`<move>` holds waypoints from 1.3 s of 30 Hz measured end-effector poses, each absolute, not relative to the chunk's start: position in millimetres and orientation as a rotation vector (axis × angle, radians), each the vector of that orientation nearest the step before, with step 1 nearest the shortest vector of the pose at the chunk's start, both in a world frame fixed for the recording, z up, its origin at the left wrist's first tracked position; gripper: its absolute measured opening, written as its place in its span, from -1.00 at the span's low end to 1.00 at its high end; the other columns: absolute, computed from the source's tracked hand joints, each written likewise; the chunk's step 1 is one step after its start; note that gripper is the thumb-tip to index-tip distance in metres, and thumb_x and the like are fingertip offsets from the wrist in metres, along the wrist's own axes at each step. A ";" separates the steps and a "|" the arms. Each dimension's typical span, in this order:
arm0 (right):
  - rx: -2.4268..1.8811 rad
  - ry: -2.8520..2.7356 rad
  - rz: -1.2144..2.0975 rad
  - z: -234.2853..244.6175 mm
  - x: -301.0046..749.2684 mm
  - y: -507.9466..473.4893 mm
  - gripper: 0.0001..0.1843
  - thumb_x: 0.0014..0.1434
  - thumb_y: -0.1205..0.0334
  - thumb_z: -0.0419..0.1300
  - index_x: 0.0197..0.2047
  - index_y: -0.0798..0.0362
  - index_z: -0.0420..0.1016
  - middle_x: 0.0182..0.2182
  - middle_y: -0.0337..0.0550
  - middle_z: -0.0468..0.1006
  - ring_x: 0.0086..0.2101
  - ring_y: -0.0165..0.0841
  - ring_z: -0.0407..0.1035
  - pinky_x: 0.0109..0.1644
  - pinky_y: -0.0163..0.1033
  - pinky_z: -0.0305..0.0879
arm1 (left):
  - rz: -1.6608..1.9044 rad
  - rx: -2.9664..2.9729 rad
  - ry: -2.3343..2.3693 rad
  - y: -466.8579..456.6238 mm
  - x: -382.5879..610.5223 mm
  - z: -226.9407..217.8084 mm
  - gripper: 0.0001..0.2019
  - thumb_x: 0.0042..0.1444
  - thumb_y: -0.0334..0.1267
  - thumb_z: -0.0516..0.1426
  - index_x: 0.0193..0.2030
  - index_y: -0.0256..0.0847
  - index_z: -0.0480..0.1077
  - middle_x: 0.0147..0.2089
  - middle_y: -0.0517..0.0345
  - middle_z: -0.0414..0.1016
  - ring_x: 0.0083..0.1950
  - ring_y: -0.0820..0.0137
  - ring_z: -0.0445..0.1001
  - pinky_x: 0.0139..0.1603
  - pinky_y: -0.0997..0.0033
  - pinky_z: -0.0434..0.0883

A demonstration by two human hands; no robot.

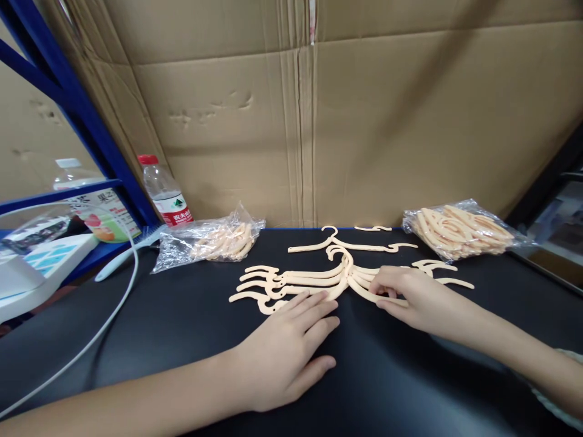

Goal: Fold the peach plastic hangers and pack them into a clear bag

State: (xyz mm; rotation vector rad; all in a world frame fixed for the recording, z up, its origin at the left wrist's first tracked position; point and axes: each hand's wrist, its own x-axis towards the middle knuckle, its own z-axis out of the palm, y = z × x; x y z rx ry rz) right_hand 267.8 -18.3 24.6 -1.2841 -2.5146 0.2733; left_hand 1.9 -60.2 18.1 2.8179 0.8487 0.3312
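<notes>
A stack of beige plastic clothes hangers point(314, 281) lies on the black tabletop, their hooks bunched in the middle and curved end pieces sticking out on both sides. My left hand point(289, 349) rests palm down with fingers stretched out, its fingertips touching the left arm of the front hanger. With thumb and fingers, my right hand point(416, 300) pinches the right arm of that hanger and hides part of it. Just behind the stack is a single hanger point(355, 246) with a curved end piece on its right end. Farther back sits a small loose piece point(373, 229).
Clear plastic bags of beige parts stand at the back left point(223, 240) and back right point(464, 230). A red-capped bottle point(166, 191), a pale-handled brush point(130, 252) and a white cable point(113, 315) are to the left. A cardboard wall point(228, 133) rises behind.
</notes>
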 end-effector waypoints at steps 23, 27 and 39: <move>-1.477 -2.494 0.115 22.7 280.4 -9.6 -0.87 0.05 0.45 0.09 -0.37 0.04 0.40 -0.38 -0.14 0.48 -0.38 -0.29 0.37 -0.33 -0.26 0.18 | 0.318 2.763 0.876 -56.3 1.5 18.7 -0.56 0.24 -0.18 0.06 0.24 -0.20 0.27 0.35 -0.15 0.19 0.39 0.01 0.07 0.34 -0.07 0.11; -1.475 -2.470 0.148 21.1 278.0 -9.0 -0.86 0.06 0.46 0.09 -0.38 0.05 0.41 -0.40 -0.16 0.47 -0.40 -0.31 0.34 -0.35 -0.27 0.16 | 0.366 2.748 0.861 -53.4 0.2 17.8 -0.57 0.22 -0.18 0.07 0.21 -0.18 0.29 0.35 -0.16 0.17 0.39 -0.01 0.07 0.32 -0.07 0.15; -1.489 -2.399 0.153 19.8 276.6 -5.8 -0.85 0.04 0.49 0.12 -0.32 0.07 0.41 -0.33 -0.13 0.47 -0.36 -0.31 0.34 -0.32 -0.28 0.19 | 0.391 2.701 0.862 -49.4 -2.2 16.2 -0.58 0.22 -0.18 0.08 0.21 -0.13 0.29 0.34 -0.13 0.18 0.40 0.00 0.03 0.31 -0.08 0.15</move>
